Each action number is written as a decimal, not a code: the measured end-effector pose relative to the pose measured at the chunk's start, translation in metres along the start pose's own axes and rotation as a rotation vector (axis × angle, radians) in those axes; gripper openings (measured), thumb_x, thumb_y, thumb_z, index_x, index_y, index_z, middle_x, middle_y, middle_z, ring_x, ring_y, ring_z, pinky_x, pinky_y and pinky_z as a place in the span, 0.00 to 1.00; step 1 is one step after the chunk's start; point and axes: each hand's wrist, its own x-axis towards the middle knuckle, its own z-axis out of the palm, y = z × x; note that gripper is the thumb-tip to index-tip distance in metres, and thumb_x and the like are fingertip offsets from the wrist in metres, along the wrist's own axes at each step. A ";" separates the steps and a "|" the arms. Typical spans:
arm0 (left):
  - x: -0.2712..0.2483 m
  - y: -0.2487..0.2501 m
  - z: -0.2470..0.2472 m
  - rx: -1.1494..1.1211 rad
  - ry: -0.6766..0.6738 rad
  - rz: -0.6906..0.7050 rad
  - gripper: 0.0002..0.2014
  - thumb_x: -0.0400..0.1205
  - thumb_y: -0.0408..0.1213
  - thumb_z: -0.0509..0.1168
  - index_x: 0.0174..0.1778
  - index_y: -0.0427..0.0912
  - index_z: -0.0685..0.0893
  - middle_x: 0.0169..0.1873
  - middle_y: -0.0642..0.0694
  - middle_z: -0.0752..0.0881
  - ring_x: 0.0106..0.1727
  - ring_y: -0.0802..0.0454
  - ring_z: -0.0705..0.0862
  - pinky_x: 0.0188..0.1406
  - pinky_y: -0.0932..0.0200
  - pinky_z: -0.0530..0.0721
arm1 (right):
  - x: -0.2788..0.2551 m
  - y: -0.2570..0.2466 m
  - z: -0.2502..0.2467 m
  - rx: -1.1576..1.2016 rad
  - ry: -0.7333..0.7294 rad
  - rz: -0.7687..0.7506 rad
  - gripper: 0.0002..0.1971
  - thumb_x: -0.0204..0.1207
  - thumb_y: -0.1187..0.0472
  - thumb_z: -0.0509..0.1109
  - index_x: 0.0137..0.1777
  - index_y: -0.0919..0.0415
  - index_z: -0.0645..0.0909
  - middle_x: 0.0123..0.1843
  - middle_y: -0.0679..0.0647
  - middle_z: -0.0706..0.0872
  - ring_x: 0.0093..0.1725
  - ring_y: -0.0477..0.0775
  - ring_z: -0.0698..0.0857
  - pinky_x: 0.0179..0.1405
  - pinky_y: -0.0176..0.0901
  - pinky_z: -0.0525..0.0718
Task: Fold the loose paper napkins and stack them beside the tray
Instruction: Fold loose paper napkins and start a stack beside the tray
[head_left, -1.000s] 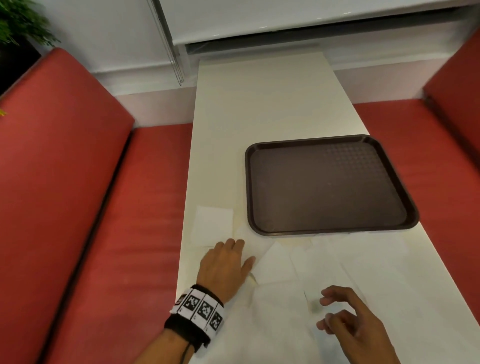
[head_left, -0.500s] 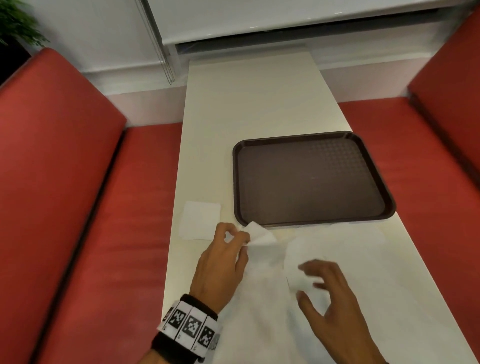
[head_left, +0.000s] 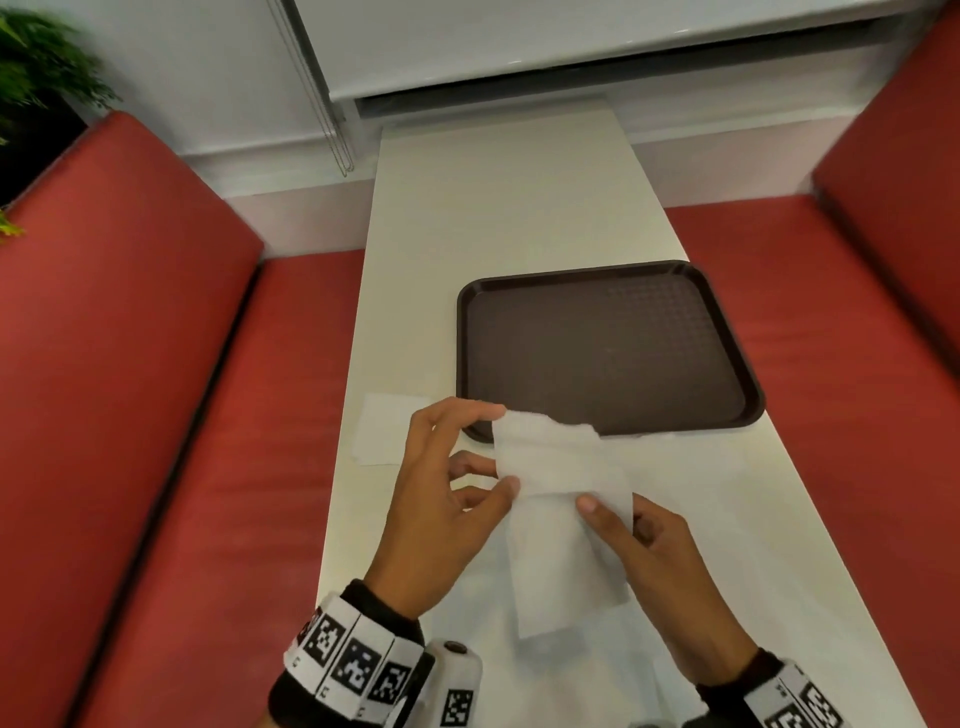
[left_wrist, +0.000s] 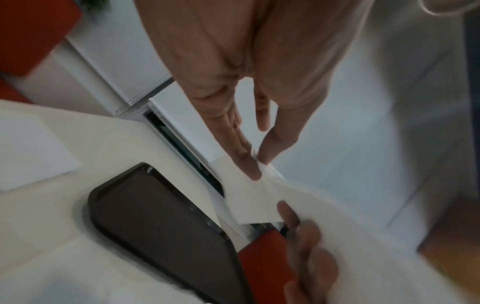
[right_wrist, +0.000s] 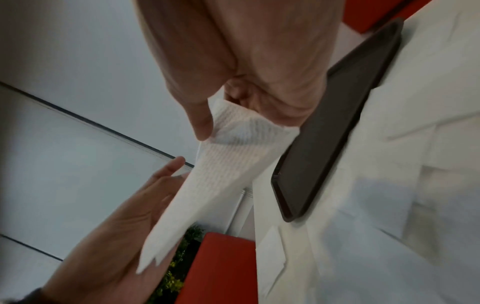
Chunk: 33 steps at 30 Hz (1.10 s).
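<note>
Head view: both hands have a white napkin (head_left: 563, 499) lifted above the table (head_left: 498, 218), just at 6 o'clock of the brown tray (head_left: 613, 353). Left hand (head_left: 441, 499) pinches its left edge, fingers curled onto the paper; right hand (head_left: 654, 566) nips the right side, thumb on top. A folded napkin (head_left: 387, 428) lies at 9 o'clock of the tray's near corner. More loose napkins (head_left: 717, 499) are spread flat underneath.

red bench seats (head_left: 156, 415) flank a white table (head_left: 509, 208); plant (head_left: 36, 78).
</note>
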 end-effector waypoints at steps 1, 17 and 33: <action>-0.003 0.000 0.003 0.065 0.008 0.027 0.30 0.76 0.26 0.76 0.67 0.60 0.79 0.70 0.57 0.70 0.50 0.50 0.88 0.44 0.60 0.89 | -0.001 0.001 -0.003 -0.004 0.007 -0.002 0.12 0.74 0.50 0.70 0.52 0.53 0.89 0.48 0.46 0.93 0.48 0.45 0.91 0.47 0.40 0.90; -0.035 0.009 0.044 0.568 -0.173 0.229 0.14 0.84 0.58 0.65 0.62 0.59 0.83 0.65 0.66 0.80 0.70 0.66 0.75 0.73 0.58 0.76 | -0.024 -0.003 -0.034 -0.089 -0.075 -0.173 0.08 0.77 0.55 0.71 0.52 0.52 0.90 0.49 0.48 0.93 0.50 0.50 0.91 0.48 0.44 0.90; -0.039 -0.010 0.026 -0.124 -0.219 -0.361 0.14 0.81 0.45 0.73 0.59 0.45 0.87 0.53 0.50 0.93 0.54 0.50 0.91 0.55 0.49 0.90 | -0.005 0.014 -0.018 -0.110 0.100 -0.114 0.08 0.75 0.61 0.73 0.50 0.51 0.78 0.48 0.40 0.85 0.41 0.27 0.86 0.29 0.22 0.81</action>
